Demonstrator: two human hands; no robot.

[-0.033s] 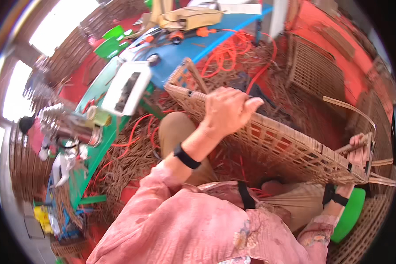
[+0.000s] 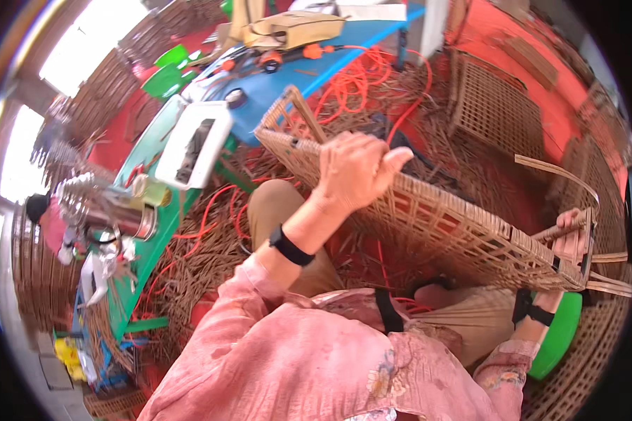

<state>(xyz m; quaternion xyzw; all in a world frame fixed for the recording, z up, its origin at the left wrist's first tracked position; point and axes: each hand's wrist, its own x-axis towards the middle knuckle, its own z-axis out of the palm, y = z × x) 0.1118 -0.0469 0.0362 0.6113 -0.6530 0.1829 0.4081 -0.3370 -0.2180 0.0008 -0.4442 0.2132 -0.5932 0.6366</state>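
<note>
A long brown wicker basket (image 2: 463, 231) with open lattice sides lies tilted across my lap, its far left end higher in the picture. My left hand (image 2: 361, 168) is closed over its wrapped long rim, thumb pointing right. At the right-hand end my right hand (image 2: 572, 235) has its fingers around the basket's corner bar; the rim partly hides that palm. Pale loose strips (image 2: 558, 172) curve up and stick out beside this corner. Both wrists wear black bands.
To the left is a green bench (image 2: 144, 281) with a white tub (image 2: 193, 144) and a metal flask (image 2: 112, 207). A blue table (image 2: 330, 70) stands ahead. Orange cable (image 2: 354, 84) and cane scraps (image 2: 189, 281) cover the floor. Another lattice panel (image 2: 498, 105) lies at far right.
The basket's left end and my left hand have shifted slightly left in the picture, as has the background. Both grips stay the same.
</note>
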